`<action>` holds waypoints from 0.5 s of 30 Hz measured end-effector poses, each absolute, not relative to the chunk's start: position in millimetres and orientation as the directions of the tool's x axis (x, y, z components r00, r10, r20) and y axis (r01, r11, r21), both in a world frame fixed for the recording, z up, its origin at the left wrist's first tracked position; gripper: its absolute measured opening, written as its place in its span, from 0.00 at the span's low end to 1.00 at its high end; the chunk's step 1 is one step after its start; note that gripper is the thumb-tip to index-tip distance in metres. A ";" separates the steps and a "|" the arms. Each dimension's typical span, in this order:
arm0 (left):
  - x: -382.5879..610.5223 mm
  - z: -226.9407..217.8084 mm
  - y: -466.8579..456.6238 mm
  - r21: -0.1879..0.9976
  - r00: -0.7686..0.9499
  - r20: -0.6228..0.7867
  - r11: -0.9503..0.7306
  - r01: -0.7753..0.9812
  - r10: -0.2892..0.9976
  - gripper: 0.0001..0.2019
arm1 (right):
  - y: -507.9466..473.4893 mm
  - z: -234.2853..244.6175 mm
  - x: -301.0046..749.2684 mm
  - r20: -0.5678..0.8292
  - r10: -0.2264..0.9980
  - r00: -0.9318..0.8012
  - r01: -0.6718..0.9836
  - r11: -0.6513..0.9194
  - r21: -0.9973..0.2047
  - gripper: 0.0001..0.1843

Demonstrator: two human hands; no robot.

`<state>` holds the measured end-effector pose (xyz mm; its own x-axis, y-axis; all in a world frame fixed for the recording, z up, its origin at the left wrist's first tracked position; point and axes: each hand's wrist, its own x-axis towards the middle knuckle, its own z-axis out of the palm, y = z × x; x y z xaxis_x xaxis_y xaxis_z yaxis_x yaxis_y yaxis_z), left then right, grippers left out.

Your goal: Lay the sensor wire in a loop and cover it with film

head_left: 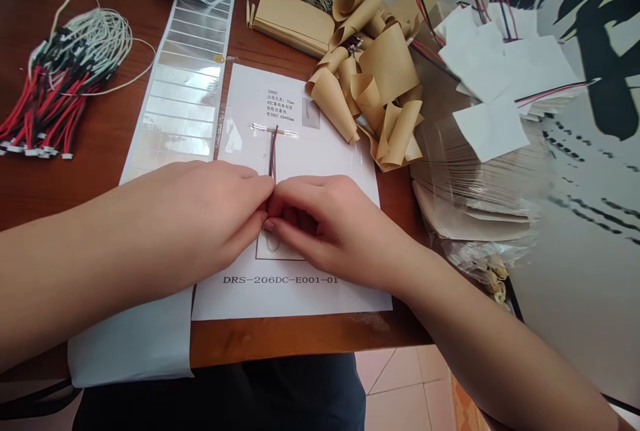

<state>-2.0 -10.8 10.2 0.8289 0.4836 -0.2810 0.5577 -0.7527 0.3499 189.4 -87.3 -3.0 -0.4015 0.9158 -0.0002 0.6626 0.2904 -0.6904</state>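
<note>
My left hand (215, 211) and my right hand (325, 217) meet fingertip to fingertip over a printed white sheet (295, 297). Both are closed in a pinch. A thin red and black wire lead (273, 154) runs down the sheet and disappears between the fingertips. The fingers hide the exact point of grip. Just below them a small pale loop (273, 243) shows inside a printed rectangle outline. The lead's upper end lies by a strip of clear tape (275, 129) across the sheet.
A strip of clear labels (175, 104) runs along the sheet's left side. Bundled red and white wires (75, 71) lie at the far left. Rolled brown paper pieces (390, 71) are heaped behind my right hand. A bagged stack of white sheets (480, 177) stands at the right.
</note>
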 end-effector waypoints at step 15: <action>0.4 7.3 -10.4 0.280 0.807 -0.340 -0.768 0.577 0.482 0.16 | -93.4 -0.2 188.2 -0.053 0.913 -0.404 0.741 0.293 -0.604 0.06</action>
<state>0.4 -10.4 7.3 0.8072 0.4823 -0.3403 0.5766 -0.7676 0.2798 188.2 -93.4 -0.2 -0.4037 0.9134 -0.0529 0.7412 0.2926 -0.6042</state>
